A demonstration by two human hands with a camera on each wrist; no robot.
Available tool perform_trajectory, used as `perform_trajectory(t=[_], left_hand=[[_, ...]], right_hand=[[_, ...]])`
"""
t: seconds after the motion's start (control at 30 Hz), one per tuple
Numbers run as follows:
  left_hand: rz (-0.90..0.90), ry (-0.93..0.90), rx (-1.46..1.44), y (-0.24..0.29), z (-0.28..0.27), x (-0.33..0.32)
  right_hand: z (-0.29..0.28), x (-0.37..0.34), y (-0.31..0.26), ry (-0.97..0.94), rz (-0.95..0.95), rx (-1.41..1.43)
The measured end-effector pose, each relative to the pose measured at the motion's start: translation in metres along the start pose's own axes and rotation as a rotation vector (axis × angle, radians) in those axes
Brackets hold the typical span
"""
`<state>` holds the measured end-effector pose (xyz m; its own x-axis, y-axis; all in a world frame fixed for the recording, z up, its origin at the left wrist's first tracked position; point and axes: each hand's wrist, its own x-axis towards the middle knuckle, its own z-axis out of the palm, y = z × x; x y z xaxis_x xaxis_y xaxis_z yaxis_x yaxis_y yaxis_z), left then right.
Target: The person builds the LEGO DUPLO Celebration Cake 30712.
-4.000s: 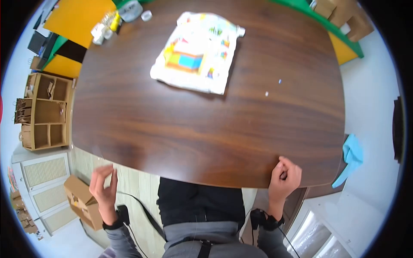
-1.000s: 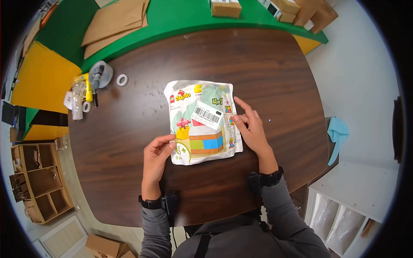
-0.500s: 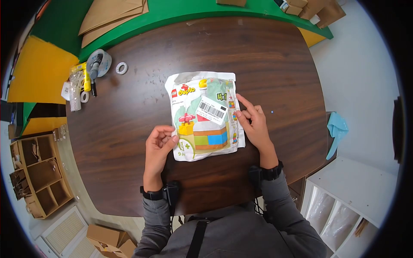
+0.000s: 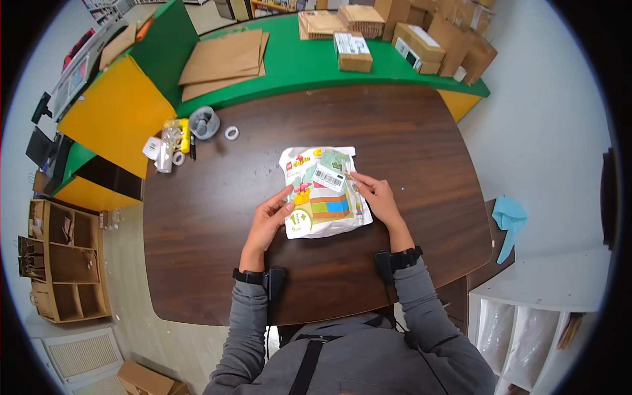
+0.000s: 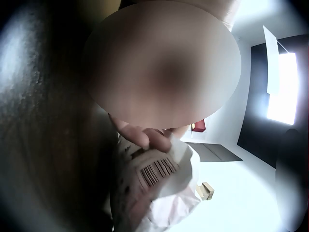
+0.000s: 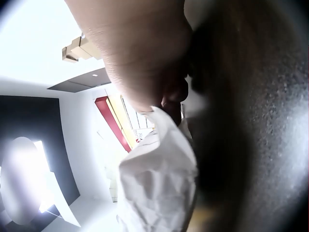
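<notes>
White packet [image 4: 327, 197] pinched at both side edges by my left hand [image 4: 264, 226] and right hand [image 4: 385, 205]; I should hold it level, pressing lightly to avoid crumpling.

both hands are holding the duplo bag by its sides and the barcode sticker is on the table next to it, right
Not quite: the head view shows the barcode sticker on the Duplo bag itself, not beside it. The left hand and right hand do hold its sides.

White Duplo bag [image 4: 320, 197], slightly crumpled, label-side up between both hands.
</notes>
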<state>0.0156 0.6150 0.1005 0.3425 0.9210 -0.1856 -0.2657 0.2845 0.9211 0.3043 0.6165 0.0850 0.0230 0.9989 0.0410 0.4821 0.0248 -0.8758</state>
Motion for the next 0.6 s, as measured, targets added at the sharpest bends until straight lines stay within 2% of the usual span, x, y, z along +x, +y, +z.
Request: perform_trajectory(t=[0.03, 0.1, 0.13, 0.37, 0.43, 0.6], left_hand=[[-0.026, -0.004, -0.096, 0.003, 0.002, -0.002], [-0.018, -0.026, -0.103, 0.007, 0.000, -0.005], [-0.025, -0.012, -0.161, 0.007, 0.000, -0.007], [-0.057, 0.042, -0.327, 0.014, 0.019, -0.034], [-0.014, 0.118, -0.357, 0.016, 0.026, -0.042], [0.023, 0.149, -0.336, 0.023, 0.033, -0.059]], right_hand=[[0.003, 0.001, 0.003, 0.012, -0.018, -0.001], [0.011, -0.002, 0.008, -0.005, 0.093, 0.542], [0.008, -0.006, 0.000, -0.034, 0.104, 0.621], [0.000, -0.035, -0.029, -0.015, 0.285, 0.897], [-0.004, -0.043, -0.034, -0.025, 0.292, 0.951], [-0.011, -0.065, -0.049, -0.056, 0.283, 1.002]])
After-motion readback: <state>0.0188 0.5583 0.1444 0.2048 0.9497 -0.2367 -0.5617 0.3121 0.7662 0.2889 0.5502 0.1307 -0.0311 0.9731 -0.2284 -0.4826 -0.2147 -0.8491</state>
